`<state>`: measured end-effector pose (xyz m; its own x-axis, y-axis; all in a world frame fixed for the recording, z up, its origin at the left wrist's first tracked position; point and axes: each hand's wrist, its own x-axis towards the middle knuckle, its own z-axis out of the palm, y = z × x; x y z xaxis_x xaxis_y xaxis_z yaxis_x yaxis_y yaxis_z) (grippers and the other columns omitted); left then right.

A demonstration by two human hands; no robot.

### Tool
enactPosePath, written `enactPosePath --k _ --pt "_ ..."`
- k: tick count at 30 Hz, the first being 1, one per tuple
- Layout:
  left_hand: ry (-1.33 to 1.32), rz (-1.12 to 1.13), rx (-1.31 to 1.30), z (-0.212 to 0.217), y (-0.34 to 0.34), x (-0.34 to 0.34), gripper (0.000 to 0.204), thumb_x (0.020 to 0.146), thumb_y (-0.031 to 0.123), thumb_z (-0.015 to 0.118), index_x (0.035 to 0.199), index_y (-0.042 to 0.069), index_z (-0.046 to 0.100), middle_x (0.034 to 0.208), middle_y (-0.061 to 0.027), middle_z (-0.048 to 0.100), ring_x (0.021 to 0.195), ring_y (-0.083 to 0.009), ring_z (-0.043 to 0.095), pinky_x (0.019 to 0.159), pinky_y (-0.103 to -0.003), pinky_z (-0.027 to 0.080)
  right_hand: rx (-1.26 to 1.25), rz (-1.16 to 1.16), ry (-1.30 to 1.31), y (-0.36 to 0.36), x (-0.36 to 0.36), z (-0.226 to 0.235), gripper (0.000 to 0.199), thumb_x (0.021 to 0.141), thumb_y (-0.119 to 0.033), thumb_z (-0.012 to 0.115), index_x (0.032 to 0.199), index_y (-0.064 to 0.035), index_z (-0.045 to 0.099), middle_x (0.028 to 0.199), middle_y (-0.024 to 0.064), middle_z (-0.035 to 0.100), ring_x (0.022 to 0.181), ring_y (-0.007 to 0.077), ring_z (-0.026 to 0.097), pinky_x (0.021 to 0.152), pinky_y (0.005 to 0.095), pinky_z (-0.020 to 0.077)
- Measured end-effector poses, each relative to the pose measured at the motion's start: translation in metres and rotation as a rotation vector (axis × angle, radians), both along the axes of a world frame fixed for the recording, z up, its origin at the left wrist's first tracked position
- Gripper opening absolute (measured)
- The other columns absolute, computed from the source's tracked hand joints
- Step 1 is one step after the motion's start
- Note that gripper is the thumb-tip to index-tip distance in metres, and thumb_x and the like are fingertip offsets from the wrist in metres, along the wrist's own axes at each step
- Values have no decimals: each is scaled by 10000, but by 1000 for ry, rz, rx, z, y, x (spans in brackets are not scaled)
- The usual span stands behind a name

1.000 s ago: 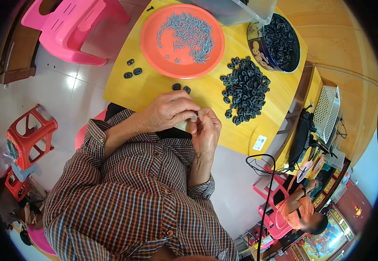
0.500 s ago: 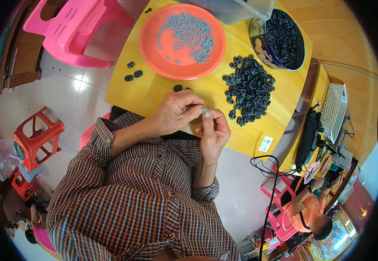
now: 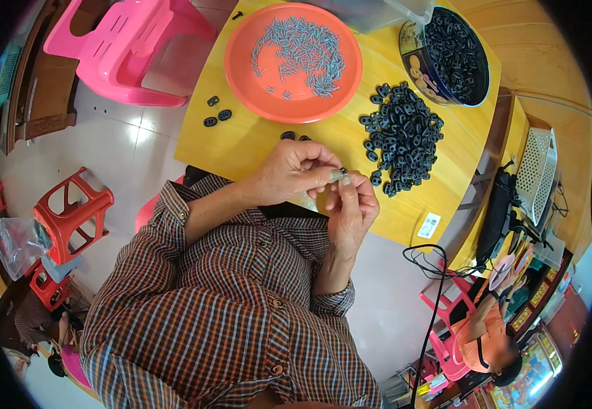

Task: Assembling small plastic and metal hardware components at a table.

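My left hand [image 3: 294, 172] and my right hand [image 3: 352, 210] meet at the near edge of the yellow table, fingertips pinched together. Between them shows a bit of a small black piece [image 3: 344, 171]; the fingers cover most of it. Just beyond my left hand lies a black oval part [image 3: 288, 135], with another partly behind my knuckles. To the right is a heap of black oval parts with holes [image 3: 402, 140]. An orange round tray [image 3: 241, 82] beyond my hands holds many small grey metal pins or screws [image 3: 303, 51].
A round tin [image 3: 415, 65] full of black parts stands at the far right, beside a clear plastic bin [image 3: 378, 13]. Several loose black parts [image 3: 224, 114] lie left. A white label [image 3: 429, 225] is near the right corner. A person in orange [image 3: 487, 341] sits lower right.
The whole view has shifted slightly, so the table and hands appear farther right. My hands stay together, and a dark bit now shows more plainly between the fingertips.
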<state>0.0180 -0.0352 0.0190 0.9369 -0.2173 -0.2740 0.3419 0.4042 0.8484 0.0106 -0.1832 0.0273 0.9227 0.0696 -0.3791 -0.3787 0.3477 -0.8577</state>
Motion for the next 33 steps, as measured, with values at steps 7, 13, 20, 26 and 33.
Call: enactPosePath --k 7,13,20,26,33 --pt "0 17 62 2 -1 0 100 892 62 593 942 -25 596 718 -11 593 578 -40 543 513 -180 447 -133 10 -88 3 -3 0 103 912 -124 580 887 -25 569 677 -12 552 532 25 449 462 155 337" --pt "33 13 87 1 -2 1 96 882 77 612 907 -15 598 701 -5 586 551 -33 534 473 -176 423 -144 0 -65 2 -3 2 86 913 -109 580 914 -22 582 695 -13 562 545 23 458 476 151 346" --pt "27 -4 93 9 -3 2 93 878 71 615 891 -20 599 686 -9 584 536 -37 532 466 -184 429 -133 -32 -116 0 -4 1 72 908 -77 575 915 -7 589 722 -9 562 552 27 464 489 159 369" --pt "-124 75 221 3 -9 -3 46 865 20 602 880 -23 594 716 -8 584 560 -34 529 475 -193 426 -149 -30 -148 -1 -5 -3 54 900 -61 578 889 -7 572 733 -1 559 554 29 463 498 164 386" --pt "-340 111 568 10 13 1 53 817 -3 634 859 4 602 728 -12 568 592 -35 520 503 -203 422 -243 -26 -94 1 -4 -2 87 894 -98 594 863 -22 565 708 -8 544 535 31 453 486 173 387"
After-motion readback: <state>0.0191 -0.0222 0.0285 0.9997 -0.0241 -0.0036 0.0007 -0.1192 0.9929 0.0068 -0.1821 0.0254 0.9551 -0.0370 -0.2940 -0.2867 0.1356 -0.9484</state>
